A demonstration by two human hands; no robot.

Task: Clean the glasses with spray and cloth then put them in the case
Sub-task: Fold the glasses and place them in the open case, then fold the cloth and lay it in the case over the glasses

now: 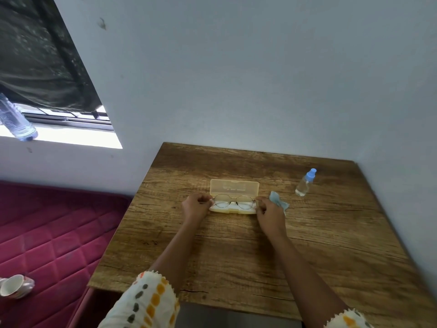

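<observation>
Thin metal-framed glasses [233,201] lie folded over the tray of a pale yellow case [234,187] whose lid stands open toward the wall. My left hand [196,205] pinches the left end of the frame. My right hand [269,210] pinches the right end and also has a light blue cloth [280,201] bunched behind its fingers. A small clear spray bottle [305,183] with a blue cap stands upright at the far right of the table.
The wooden table [236,256] sits in a corner, walls behind and to the right. A red quilted mattress [47,233] with a tipped cup [14,286] lies to the left. A plastic bottle [14,119] rests on the window sill.
</observation>
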